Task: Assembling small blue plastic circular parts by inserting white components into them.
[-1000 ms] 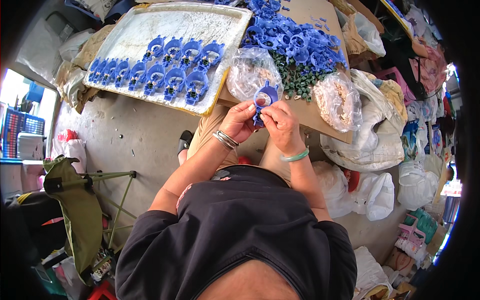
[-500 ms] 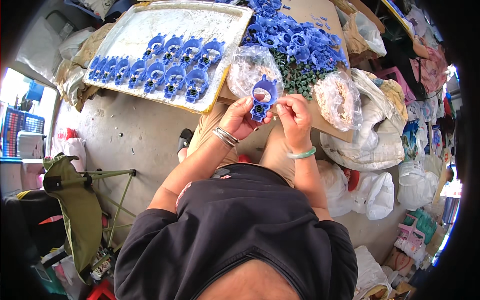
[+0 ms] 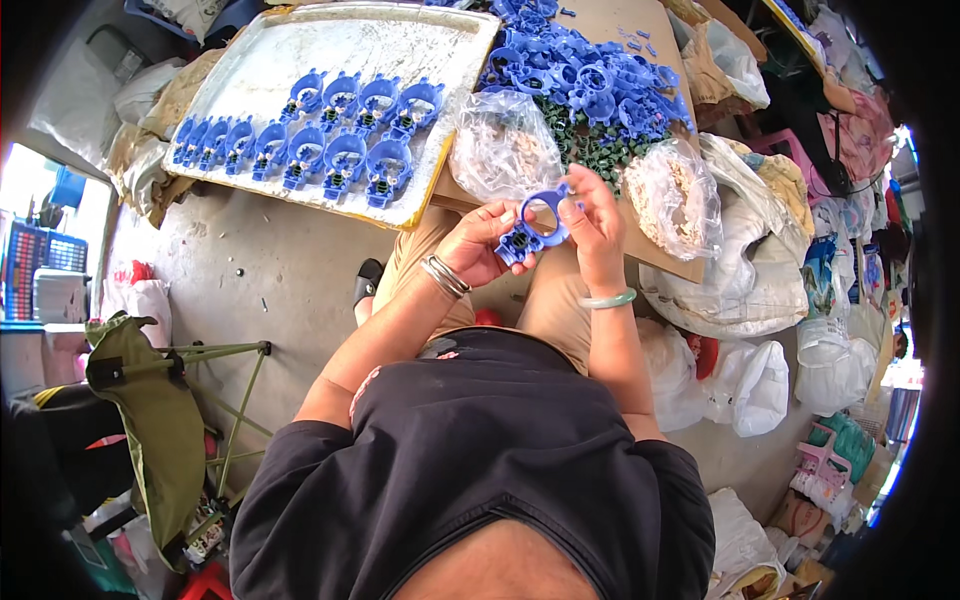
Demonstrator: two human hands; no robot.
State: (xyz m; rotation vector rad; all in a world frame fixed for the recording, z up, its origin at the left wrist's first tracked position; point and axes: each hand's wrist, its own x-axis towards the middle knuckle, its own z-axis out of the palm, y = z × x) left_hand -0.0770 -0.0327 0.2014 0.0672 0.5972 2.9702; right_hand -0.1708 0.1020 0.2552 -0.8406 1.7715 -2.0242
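A blue plastic figure frame (image 3: 538, 222), with a round hole above a small dark-and-blue body, is held over my lap, tilted with its ring toward the upper right. My left hand (image 3: 483, 243) is closed on its lower body. The thumb and fingers of my right hand (image 3: 594, 222) pinch the ring's right edge. Past my hands lies a clear bag of small pale pieces (image 3: 503, 150). On the white tray (image 3: 415, 45) to the left stand rows of similar blue figure frames (image 3: 344, 160).
A heap of loose blue parts (image 3: 590, 85) covers the cardboard-topped table, with small dark green parts (image 3: 590, 140) beside it. Another bag of pale pieces (image 3: 672, 200) lies at the table's right corner. White sacks (image 3: 735, 285) stand at right, a green folding chair (image 3: 150, 420) at left.
The blue figure frame has turned from upright to tilted right. My right hand has moved in and taken hold of its ring, while the left hand keeps its grip.
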